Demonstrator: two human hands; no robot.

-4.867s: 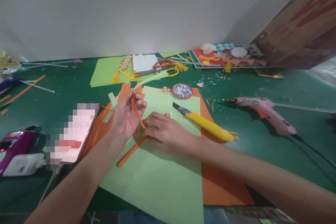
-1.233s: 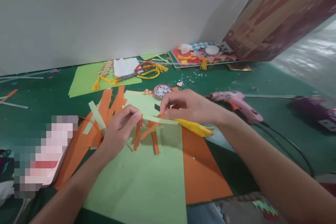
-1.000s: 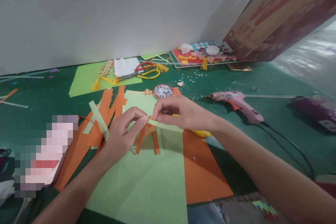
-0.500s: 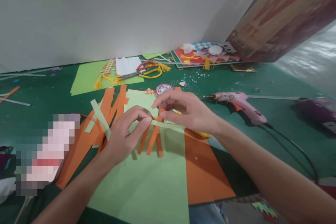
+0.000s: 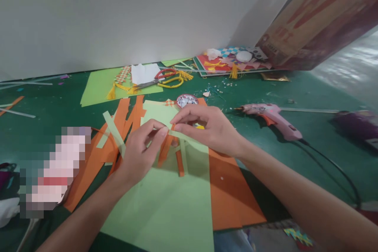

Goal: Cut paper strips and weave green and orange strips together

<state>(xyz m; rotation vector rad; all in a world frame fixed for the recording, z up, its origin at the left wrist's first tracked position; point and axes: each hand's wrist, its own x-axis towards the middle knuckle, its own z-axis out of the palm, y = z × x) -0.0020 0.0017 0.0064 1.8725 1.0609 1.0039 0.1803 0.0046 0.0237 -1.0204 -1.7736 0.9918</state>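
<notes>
My left hand (image 5: pixel 138 153) and my right hand (image 5: pixel 208 128) meet above a light green paper sheet (image 5: pixel 165 208). Both pinch a small bundle of paper strips (image 5: pixel 173 149), orange ones hanging down and a pale green one lying across them. The fingers of each hand are closed on the strips. An orange sheet (image 5: pixel 233 193) lies under the green one at the right. Cut orange strips (image 5: pixel 124 118) fan out to the left of my left hand.
A pink glue gun (image 5: pixel 273 116) with its cord lies to the right. Scissors (image 5: pixel 161 80) rest on a green sheet at the back, near a round tin (image 5: pixel 187 99). A phone (image 5: pixel 56 173) lies at the left. A cardboard box (image 5: pixel 319 19) leans at the back right.
The strips have shifted between my fingers. My right hand has moved slightly left and down over the yellow knife, which was in plain view several seconds ago.
</notes>
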